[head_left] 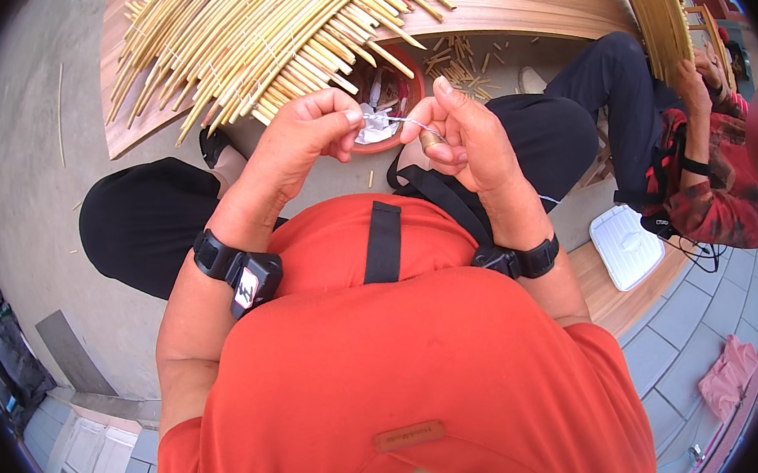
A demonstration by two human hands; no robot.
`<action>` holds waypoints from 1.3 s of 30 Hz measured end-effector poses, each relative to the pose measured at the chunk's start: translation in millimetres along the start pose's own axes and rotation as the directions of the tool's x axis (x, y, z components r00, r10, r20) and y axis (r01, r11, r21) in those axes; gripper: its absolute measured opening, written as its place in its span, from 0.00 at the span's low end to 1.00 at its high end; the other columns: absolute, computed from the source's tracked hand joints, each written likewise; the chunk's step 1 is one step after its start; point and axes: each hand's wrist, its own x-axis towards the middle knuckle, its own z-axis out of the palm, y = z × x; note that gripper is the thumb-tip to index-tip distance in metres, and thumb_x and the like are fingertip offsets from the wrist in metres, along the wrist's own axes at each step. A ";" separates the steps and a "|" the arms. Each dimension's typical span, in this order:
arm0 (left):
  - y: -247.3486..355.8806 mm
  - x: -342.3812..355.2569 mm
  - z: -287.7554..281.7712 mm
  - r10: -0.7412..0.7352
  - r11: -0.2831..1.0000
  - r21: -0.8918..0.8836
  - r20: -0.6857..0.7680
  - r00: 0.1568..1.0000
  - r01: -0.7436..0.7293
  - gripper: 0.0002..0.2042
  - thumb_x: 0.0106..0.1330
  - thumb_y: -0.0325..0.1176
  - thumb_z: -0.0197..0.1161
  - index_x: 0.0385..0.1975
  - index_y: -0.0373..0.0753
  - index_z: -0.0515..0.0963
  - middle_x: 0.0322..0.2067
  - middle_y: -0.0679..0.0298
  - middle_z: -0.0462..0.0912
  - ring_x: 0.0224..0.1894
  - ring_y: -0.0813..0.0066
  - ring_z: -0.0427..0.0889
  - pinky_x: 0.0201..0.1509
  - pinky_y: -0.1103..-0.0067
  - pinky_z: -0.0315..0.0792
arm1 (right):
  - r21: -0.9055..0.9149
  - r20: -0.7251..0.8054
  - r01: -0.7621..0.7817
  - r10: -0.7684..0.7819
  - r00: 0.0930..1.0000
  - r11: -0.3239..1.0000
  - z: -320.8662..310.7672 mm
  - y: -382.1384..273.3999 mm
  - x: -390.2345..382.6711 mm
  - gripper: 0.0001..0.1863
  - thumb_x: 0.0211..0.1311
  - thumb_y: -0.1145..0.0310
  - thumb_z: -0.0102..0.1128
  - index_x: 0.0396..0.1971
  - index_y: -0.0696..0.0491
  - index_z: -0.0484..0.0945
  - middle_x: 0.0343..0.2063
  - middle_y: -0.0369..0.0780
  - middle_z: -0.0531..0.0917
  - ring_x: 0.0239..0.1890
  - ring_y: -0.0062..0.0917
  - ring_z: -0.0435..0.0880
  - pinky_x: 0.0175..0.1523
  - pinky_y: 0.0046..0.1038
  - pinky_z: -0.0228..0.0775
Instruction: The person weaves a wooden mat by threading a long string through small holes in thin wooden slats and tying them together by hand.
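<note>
A thin whitish thread [395, 119] runs between my two hands over my lap. My left hand [312, 124] is closed, pinching the thread between thumb and forefinger. On the other side my right hand [473, 141] has its thumb raised and its other fingers curled, with the thread running to them. A brass-coloured band [432, 139] circles one right finger. Just beyond my hands lies a mat of yellowish reed stalks [235, 30], bound with rows of thread, its cut ends toward me.
The mat rests on a wooden board [516, 5]. Under its edge stands a reddish tub [417, 87] with white scraps inside. Short stalk offcuts [457, 63] litter the floor. At the right, a person in a plaid top [717, 189] holds another reed bundle [658, 31]. A white plastic lid [626, 247] lies nearby.
</note>
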 end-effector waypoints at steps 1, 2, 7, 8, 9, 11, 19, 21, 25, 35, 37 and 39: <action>2.0 -1.0 -0.5 0.001 1.000 -0.003 -0.017 1.000 -0.001 0.06 0.64 0.33 0.56 0.28 0.39 0.75 0.19 0.71 0.73 0.21 0.84 0.71 0.28 0.86 0.68 | 0.008 -0.010 -0.002 0.002 1.000 1.000 0.7 -0.1 -0.4 0.28 0.70 0.52 0.39 0.27 0.64 0.76 0.08 0.29 0.62 0.08 0.08 0.49 0.13 0.12 0.42; 3.3 -1.7 -1.1 0.001 1.000 -0.005 -0.034 0.999 -0.002 0.06 0.64 0.33 0.56 0.28 0.39 0.75 0.19 0.70 0.73 0.21 0.83 0.72 0.28 0.86 0.68 | 0.008 -0.010 -0.001 0.001 1.000 1.000 0.8 -0.5 -0.6 0.28 0.70 0.52 0.39 0.27 0.64 0.76 0.08 0.29 0.62 0.08 0.08 0.49 0.13 0.12 0.42; 2.1 -3.5 -4.4 0.002 1.000 -0.027 -0.069 0.998 -0.003 0.07 0.64 0.34 0.56 0.27 0.39 0.74 0.19 0.70 0.73 0.22 0.83 0.72 0.29 0.85 0.70 | -0.183 -0.079 0.056 -0.071 0.994 0.982 1.8 3.8 0.8 0.15 0.62 0.64 0.50 0.25 0.60 0.77 0.08 0.29 0.66 0.09 0.08 0.54 0.13 0.13 0.42; 1.5 -3.5 -5.6 -0.002 1.000 -0.023 -0.105 0.994 -0.001 0.07 0.64 0.34 0.56 0.27 0.39 0.74 0.19 0.70 0.74 0.22 0.83 0.73 0.29 0.84 0.71 | -0.183 -0.079 0.057 -0.072 0.994 0.981 1.2 4.1 0.6 0.15 0.62 0.64 0.50 0.25 0.60 0.77 0.08 0.29 0.66 0.09 0.08 0.54 0.13 0.13 0.42; 0.2 -3.3 -8.1 -0.001 1.000 -0.023 -0.105 0.994 -0.002 0.07 0.64 0.34 0.56 0.27 0.39 0.74 0.19 0.70 0.74 0.22 0.83 0.73 0.29 0.84 0.71 | -0.176 -0.085 0.063 -0.078 0.993 0.982 0.3 4.1 0.1 0.13 0.61 0.66 0.51 0.25 0.59 0.78 0.08 0.29 0.65 0.09 0.08 0.54 0.13 0.14 0.42; -3.4 -2.5 -14.0 -0.006 0.996 -0.088 -0.226 0.974 -0.015 0.06 0.64 0.33 0.56 0.28 0.40 0.74 0.20 0.70 0.74 0.22 0.83 0.73 0.29 0.84 0.72 | -0.169 -0.092 0.068 -0.085 0.992 0.983 -1.3 2.6 -2.2 0.11 0.60 0.68 0.52 0.24 0.59 0.78 0.08 0.28 0.65 0.09 0.08 0.53 0.13 0.14 0.43; -5.0 -0.9 -14.7 0.136 0.984 -0.042 -0.444 0.885 -0.172 0.07 0.65 0.31 0.54 0.39 0.38 0.75 0.33 0.66 0.77 0.31 0.81 0.75 0.36 0.82 0.73 | -0.138 -0.082 0.064 -0.076 0.994 0.988 -8.4 -1.4 -4.8 0.09 0.59 0.69 0.53 0.25 0.59 0.76 0.16 0.30 0.70 0.14 0.07 0.58 0.15 0.13 0.41; -1.2 0.2 -3.9 0.221 0.975 0.078 -0.406 0.887 -0.208 0.11 0.66 0.32 0.53 0.44 0.37 0.75 0.39 0.64 0.78 0.37 0.80 0.76 0.40 0.82 0.72 | -0.150 -0.078 0.056 -0.068 0.995 0.987 -6.7 -2.0 -5.0 0.09 0.59 0.69 0.53 0.24 0.59 0.76 0.17 0.30 0.70 0.14 0.07 0.58 0.15 0.13 0.42; 1.6 0.3 12.0 0.298 0.948 0.116 0.003 0.954 -0.297 0.18 0.69 0.40 0.50 0.53 0.38 0.72 0.50 0.62 0.75 0.53 0.77 0.71 0.52 0.80 0.65 | -0.142 -0.066 0.038 -0.048 0.997 0.989 2.2 -1.9 -5.1 0.09 0.60 0.69 0.53 0.24 0.59 0.75 0.18 0.31 0.72 0.14 0.08 0.59 0.15 0.13 0.42; -10.5 3.7 13.6 -0.028 0.993 -0.109 0.111 0.993 0.040 0.17 0.69 0.43 0.46 0.39 0.34 0.75 0.31 0.58 0.82 0.38 0.72 0.81 0.49 0.76 0.71 | -0.126 -0.109 0.053 -0.067 0.992 0.991 -13.0 8.4 -2.2 0.09 0.59 0.69 0.53 0.25 0.58 0.75 0.17 0.31 0.71 0.13 0.08 0.59 0.14 0.13 0.42; -9.2 3.0 16.4 -0.050 0.995 -0.080 0.087 0.995 0.057 0.15 0.69 0.39 0.47 0.37 0.34 0.75 0.29 0.59 0.82 0.34 0.72 0.81 0.46 0.76 0.73 | -0.117 -0.104 0.054 -0.066 0.992 0.992 -15.5 10.3 -1.3 0.09 0.59 0.69 0.53 0.25 0.58 0.75 0.16 0.31 0.70 0.13 0.08 0.58 0.14 0.13 0.42; -9.1 2.9 17.4 -0.095 0.994 -0.057 0.052 0.994 0.098 0.09 0.67 0.35 0.53 0.33 0.36 0.75 0.25 0.62 0.81 0.29 0.75 0.80 0.42 0.78 0.74 | -0.125 -0.110 0.056 -0.070 0.991 0.991 -15.6 11.9 0.0 0.09 0.59 0.69 0.54 0.24 0.58 0.75 0.16 0.32 0.71 0.13 0.07 0.59 0.14 0.13 0.41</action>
